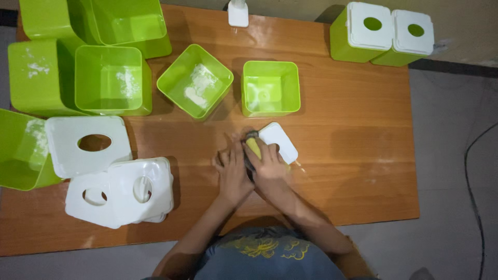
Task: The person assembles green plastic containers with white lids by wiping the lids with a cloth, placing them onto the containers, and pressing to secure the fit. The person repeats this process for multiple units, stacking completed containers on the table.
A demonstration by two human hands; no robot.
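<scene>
My left hand [232, 168] and my right hand [270, 165] meet in the middle of the wooden table [358, 155]. My right hand grips a tool with a yellow handle [253, 147], its tip pointing away from me. My left hand presses on a dark part beside that tool; what it is I cannot tell. A small white rounded lid [280, 141] lies flat right beside my right hand, partly under its fingers. Just beyond my hands stand two open lime-green square boxes [270, 88], [195, 81], the left one dusted with white powder.
More open green boxes [111, 79] crowd the far left. White lids with oval holes [85, 145], [139, 189] are stacked at the near left. Two lidded green boxes [381, 32] stand at the far right corner. A small white object [238, 13] sits at the far edge. A dark cable [474, 176] runs over the floor on the right.
</scene>
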